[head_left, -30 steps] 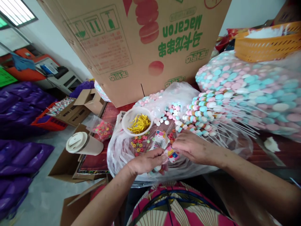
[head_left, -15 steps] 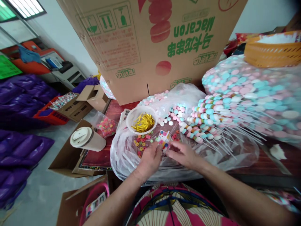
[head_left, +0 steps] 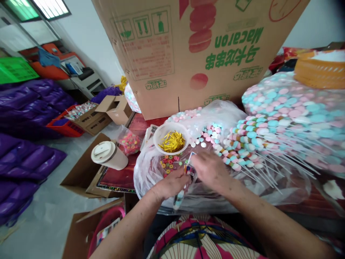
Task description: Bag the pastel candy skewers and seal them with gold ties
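The step in hand looks like work at the upper end of a small candy packet, low in the centre of the frame; the next move seems to call for a steady left grip. The left hand has its fingers pinched narrow on the packet; the right hand, just right of centre, is blurred, its fingers curled near the packet's top, their hold unclear. A bowl of gold strips sits above.

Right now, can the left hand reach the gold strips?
Probably yes: the strips lie in an open white bowl just beyond the left hand, only small loose rings between. That hand seems to hold a clear packet, though, and might need freeing first.
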`<action>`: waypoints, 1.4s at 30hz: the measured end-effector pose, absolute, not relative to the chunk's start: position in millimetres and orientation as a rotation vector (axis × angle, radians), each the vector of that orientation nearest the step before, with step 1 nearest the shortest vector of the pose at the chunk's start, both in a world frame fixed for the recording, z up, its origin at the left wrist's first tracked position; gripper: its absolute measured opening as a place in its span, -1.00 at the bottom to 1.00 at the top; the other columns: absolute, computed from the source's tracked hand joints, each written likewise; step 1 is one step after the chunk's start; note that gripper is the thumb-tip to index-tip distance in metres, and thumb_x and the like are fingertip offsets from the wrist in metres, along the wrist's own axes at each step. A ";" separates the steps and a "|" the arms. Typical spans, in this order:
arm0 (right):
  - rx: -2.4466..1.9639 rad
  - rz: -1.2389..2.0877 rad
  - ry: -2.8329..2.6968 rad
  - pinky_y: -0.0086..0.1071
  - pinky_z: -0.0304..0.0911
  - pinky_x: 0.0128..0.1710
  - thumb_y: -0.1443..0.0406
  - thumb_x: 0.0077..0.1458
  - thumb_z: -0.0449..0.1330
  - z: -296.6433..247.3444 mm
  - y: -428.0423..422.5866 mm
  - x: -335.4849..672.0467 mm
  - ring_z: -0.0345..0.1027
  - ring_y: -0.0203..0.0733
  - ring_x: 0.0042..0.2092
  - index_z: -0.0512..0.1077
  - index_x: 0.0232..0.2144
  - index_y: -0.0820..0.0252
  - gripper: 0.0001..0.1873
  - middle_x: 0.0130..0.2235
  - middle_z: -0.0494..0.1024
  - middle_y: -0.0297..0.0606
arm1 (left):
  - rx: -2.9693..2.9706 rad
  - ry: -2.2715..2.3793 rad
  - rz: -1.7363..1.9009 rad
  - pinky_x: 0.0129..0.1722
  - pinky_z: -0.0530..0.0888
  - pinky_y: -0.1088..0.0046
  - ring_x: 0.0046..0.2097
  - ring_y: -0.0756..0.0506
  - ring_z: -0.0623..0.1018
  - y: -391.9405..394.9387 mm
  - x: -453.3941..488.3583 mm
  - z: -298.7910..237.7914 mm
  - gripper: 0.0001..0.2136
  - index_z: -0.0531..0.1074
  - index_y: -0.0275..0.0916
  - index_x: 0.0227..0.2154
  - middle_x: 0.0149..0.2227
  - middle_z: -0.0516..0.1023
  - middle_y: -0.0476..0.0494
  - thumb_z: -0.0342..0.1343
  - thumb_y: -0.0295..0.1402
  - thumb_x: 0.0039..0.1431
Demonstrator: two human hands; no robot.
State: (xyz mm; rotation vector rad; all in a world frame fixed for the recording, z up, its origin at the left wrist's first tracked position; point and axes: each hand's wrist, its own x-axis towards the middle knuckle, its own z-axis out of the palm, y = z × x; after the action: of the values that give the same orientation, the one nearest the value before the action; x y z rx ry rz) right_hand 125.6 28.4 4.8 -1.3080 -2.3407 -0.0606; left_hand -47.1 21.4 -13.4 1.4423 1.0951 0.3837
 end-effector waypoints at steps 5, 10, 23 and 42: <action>-0.551 -0.316 -2.682 0.04 -0.06 0.11 0.44 0.23 -0.13 8.6 27.7 125.7 0.19 -0.01 0.08 0.39 -0.07 0.27 -0.65 -0.06 0.48 -0.07 | 1.230 0.960 0.330 -0.43 0.34 0.45 -0.50 -0.04 0.38 20.6 -61.5 -14.5 -0.76 0.37 -0.25 -0.64 -0.61 0.41 -0.06 -0.01 -0.27 0.05; -0.572 -0.011 -2.885 0.02 0.11 0.02 0.45 0.17 -0.08 -7.9 17.4 115.1 0.33 -0.12 -0.31 0.43 -0.37 0.30 -0.72 -0.42 0.49 -0.14 | 1.479 0.765 -0.042 -0.52 0.33 0.51 -0.55 -0.02 0.41 27.5 -72.2 1.0 -0.80 0.32 -0.25 -0.61 -0.64 0.36 0.00 -0.02 -0.32 0.07; -1.544 1.006 -2.487 -0.43 0.25 -0.29 0.27 0.19 0.02 16.4 131.2 45.0 0.40 -0.25 -0.28 0.41 -0.48 0.22 -0.74 -0.36 0.52 -0.21 | 1.363 1.493 1.103 -0.37 0.41 0.45 -0.41 -0.04 0.46 -16.2 -108.2 -34.8 -0.78 0.50 -0.28 -0.37 -0.45 0.51 -0.12 0.04 -0.25 0.16; -1.163 1.441 -1.510 -0.43 0.24 -0.59 0.02 -0.15 0.24 16.2 154.4 68.1 0.30 -0.34 -0.57 0.29 -0.51 0.19 -0.63 -0.57 0.43 -0.34 | 0.592 1.117 1.314 -0.55 0.30 0.55 -0.56 0.06 0.37 36.1 -91.1 2.7 -0.78 0.45 -0.26 -0.53 -0.59 0.39 0.02 0.26 -0.21 -0.13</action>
State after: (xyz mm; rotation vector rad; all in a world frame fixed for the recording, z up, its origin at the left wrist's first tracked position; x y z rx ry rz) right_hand 68.1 154.4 16.2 -1.1628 -1.5098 1.4413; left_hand -91.1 36.1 2.7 0.5919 1.1171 1.3142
